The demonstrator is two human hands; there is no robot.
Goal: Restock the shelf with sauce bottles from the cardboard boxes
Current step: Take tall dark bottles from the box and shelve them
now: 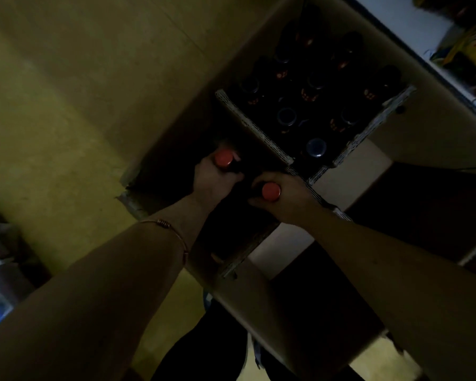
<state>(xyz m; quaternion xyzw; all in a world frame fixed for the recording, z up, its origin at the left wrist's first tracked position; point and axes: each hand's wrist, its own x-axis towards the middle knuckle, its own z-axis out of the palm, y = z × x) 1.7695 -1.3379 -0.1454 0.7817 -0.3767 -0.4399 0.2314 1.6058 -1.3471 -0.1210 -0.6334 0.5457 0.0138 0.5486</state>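
Inside the near cardboard box [231, 259], the left hand [212, 180] and right hand [283, 199] each grip a red-capped sauce bottle [223, 158] by the neck, probably heavy, breakable glass

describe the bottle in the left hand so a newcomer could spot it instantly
Find the two open cardboard boxes on the floor; the far one holds dark-capped bottles. In the near, darker box, the left hand grips a bottle at its neck. It has a red cap and sits farther left than the right hand's red-capped bottle.
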